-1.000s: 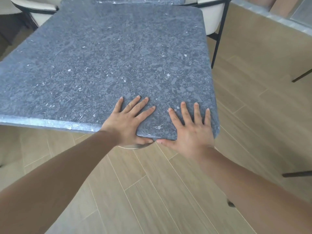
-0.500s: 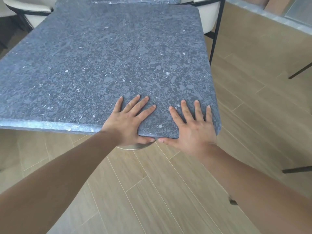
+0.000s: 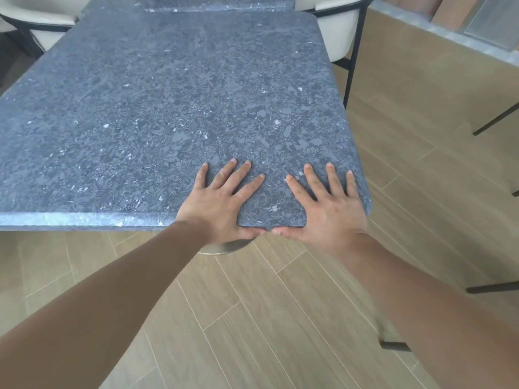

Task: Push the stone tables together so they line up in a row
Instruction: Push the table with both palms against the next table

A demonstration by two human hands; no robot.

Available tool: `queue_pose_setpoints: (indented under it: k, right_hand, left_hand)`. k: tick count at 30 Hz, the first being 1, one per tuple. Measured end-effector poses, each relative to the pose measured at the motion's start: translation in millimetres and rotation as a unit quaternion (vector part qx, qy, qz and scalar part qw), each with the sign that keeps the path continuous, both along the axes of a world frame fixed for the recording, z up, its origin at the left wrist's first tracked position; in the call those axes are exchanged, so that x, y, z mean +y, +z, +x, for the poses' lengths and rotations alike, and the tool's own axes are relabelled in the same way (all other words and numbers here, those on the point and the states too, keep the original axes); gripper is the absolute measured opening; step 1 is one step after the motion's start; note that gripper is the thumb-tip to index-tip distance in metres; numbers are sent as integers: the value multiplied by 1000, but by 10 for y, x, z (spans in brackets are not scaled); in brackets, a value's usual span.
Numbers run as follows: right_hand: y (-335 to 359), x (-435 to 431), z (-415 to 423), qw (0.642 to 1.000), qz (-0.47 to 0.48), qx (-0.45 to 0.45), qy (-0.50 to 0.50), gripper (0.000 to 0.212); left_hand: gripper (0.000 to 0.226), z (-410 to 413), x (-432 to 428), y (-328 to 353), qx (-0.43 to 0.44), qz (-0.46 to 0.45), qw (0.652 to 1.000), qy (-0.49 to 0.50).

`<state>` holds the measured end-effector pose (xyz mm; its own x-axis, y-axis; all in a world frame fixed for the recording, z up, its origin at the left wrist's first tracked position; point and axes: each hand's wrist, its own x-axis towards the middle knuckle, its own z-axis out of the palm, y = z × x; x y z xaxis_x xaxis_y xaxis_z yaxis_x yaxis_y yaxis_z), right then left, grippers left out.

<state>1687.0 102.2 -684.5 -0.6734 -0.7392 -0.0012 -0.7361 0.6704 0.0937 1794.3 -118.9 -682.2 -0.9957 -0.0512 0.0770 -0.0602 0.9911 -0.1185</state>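
A dark blue-grey speckled stone table [image 3: 168, 108] fills the upper left of the head view. Its far edge lies close against a second stone table [image 3: 213, 2], which shows only as a strip at the top. My left hand [image 3: 219, 203] and my right hand [image 3: 323, 209] press flat on the near right corner. The fingers of both hands are spread on the top and the thumbs are hooked against the near edge. The two thumbs nearly touch.
A round metal base [image 3: 224, 247] shows under the near edge. Cream chairs with black frames stand at the far left [image 3: 42, 21] and far right [image 3: 337, 26]. Thin black legs [image 3: 494, 122] cross the wood-plank floor on the right.
The near table's far right corner has drifted slightly left in view. Both hands keep the same hold on the near corner.
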Motion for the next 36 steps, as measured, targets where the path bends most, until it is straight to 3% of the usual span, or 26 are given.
queue_pose_setpoints:
  k: [16,36]
  right_hand:
    - [21,52,-825,999,13,-7,34,120]
    - [-14,92,-1114,996,-42,17,72,116]
  left_hand:
    - [107,-636,148,-34,0,17,999,29]
    - [107,-805,200,16,-5,29,999,40]
